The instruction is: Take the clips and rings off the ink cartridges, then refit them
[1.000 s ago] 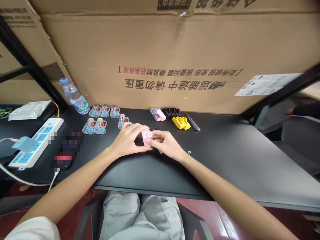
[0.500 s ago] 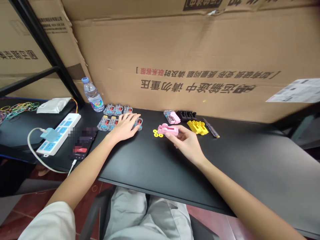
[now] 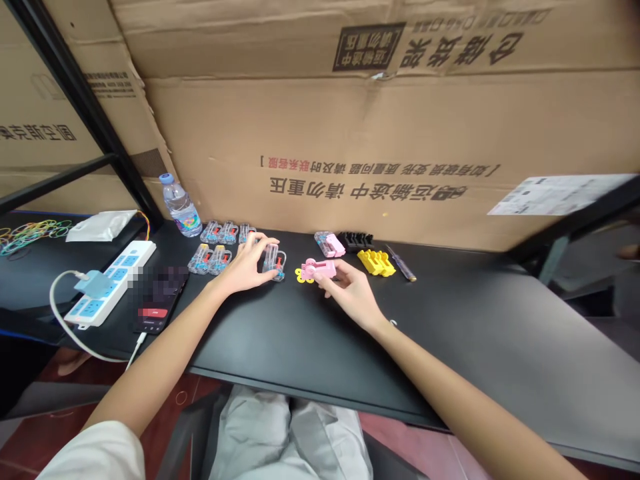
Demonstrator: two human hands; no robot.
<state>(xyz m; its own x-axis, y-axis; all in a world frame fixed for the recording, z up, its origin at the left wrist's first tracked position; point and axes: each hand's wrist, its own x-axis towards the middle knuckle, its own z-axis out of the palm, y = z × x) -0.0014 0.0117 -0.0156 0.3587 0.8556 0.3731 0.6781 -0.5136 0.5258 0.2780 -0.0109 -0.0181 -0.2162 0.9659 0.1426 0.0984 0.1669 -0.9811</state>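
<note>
Two hands have shifted since half a second ago: the left hand (image 3: 245, 270) now pinches a clear unit (image 3: 274, 261) it was only covering, while the right hand (image 3: 350, 293), gripping the pink piece (image 3: 320, 270), has lowered it beside the yellow rings (image 3: 300, 276) on the black table (image 3: 450, 333).

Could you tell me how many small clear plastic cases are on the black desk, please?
6: three in a back row by the water bottle, two in front, one under the left hand's fingers. The hand may hide others.
</note>
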